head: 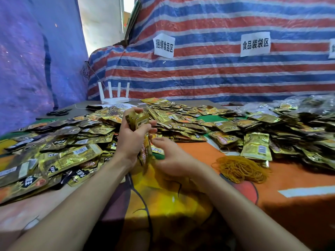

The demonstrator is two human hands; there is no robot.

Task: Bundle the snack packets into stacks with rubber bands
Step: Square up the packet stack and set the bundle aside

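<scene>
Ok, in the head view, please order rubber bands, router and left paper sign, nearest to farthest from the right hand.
1. Rubber bands, just to the right of the right hand.
2. Router, far back on the left.
3. Left paper sign, up on the striped tarp behind.

Makeshift food-packing workshop: striped tarp walls (217,73), paper zone signs (255,44), packet-heaped table (299,205).

You hold a stack of gold snack packets (140,124) upright in your left hand (131,140); loose packets (68,149) lie heaped across the tabletop (290,180); tan rubber bands (242,169) lie tangled beside them.
</scene>
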